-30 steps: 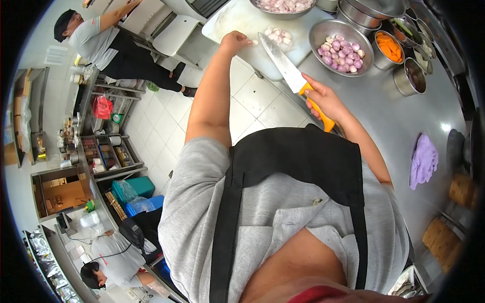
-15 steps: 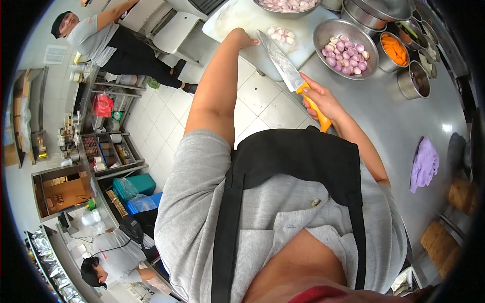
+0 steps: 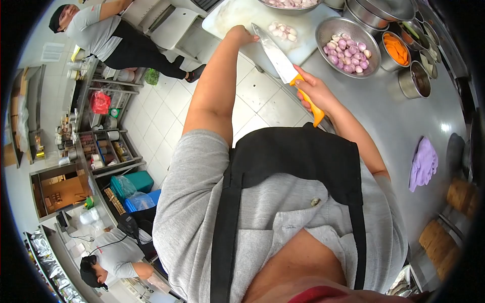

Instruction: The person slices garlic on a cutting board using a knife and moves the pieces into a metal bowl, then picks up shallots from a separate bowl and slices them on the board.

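My right hand (image 3: 314,92) is wrapped around the yellow handle of a kitchen knife (image 3: 275,56), whose wide blade points away from me over the near edge of a white cutting board (image 3: 222,22). Close to the knife's tip, at the board's edge, is my left hand (image 3: 241,36), its fingers drawn together; whatever they may hold is too small to make out. A small pile of peeled shallots (image 3: 284,31) lies on the board just beyond the blade. Right of the board, a perforated metal bowl (image 3: 323,36) contains purple peeled shallots (image 3: 348,53).
Another metal bowl (image 3: 290,7) of pale pieces sits at the board's far side. Metal pots hold orange carrot pieces (image 3: 396,49) and dark contents. A purple cloth (image 3: 423,164) lies on the steel counter (image 3: 374,111). Two people work at left, one standing (image 3: 101,35), one lower down (image 3: 118,252).
The knife and my right hand have shifted slightly left and away from me, with the blade's tip nearer my left hand. The standing person's foot has moved right.
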### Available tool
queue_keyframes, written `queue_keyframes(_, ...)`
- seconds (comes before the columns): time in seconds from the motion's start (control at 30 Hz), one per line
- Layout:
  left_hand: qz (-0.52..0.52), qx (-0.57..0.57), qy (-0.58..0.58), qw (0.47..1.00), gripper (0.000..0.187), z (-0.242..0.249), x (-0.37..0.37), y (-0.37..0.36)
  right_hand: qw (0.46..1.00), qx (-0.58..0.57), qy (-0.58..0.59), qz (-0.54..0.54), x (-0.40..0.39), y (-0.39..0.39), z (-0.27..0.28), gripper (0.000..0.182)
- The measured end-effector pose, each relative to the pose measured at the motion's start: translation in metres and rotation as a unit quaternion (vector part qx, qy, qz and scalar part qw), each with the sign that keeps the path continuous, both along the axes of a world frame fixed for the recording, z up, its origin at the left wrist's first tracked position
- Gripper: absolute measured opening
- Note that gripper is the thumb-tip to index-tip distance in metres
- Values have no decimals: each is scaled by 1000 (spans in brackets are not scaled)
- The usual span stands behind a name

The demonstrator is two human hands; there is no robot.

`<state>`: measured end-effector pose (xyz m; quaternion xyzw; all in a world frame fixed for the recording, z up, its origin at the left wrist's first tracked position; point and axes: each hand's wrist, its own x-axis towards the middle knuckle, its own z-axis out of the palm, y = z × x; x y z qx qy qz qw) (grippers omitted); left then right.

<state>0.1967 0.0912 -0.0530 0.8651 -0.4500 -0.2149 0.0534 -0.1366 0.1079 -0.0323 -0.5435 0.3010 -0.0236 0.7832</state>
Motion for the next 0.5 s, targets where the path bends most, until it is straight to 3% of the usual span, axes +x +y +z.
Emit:
queue_keyframes(0.43, 44, -52, 3, 998, 65, -14, 1, -1, 997, -52, 53, 20, -25, 0, 10, 51)
queue_keyframes(0.5, 63, -99, -2, 993, 52, -14, -5, -1, 996, -74, 59, 8, -29, 3, 14, 50)
